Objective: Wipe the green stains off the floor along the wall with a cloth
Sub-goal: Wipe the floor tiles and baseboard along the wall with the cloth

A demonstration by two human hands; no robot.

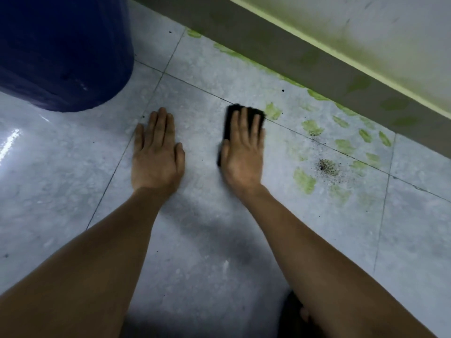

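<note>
My right hand (244,152) lies flat on a black cloth (256,113), pressing it against the pale tiled floor (219,228). Most of the cloth is hidden under the palm and fingers. Green stains (303,180) spread over the tiles to the right of the cloth and run in a thin line along the foot of the wall (319,96). One green patch (272,111) sits just beyond the cloth's right edge. My left hand (157,154) rests palm down on the bare floor, fingers together, holding nothing.
A large dark blue barrel (63,50) stands at the upper left. A grey skirting (329,67) with a green-smeared white wall (378,28) above runs diagonally across the top right. Dark grit (327,165) lies among the stains. A dark shape (292,313) shows at the bottom edge.
</note>
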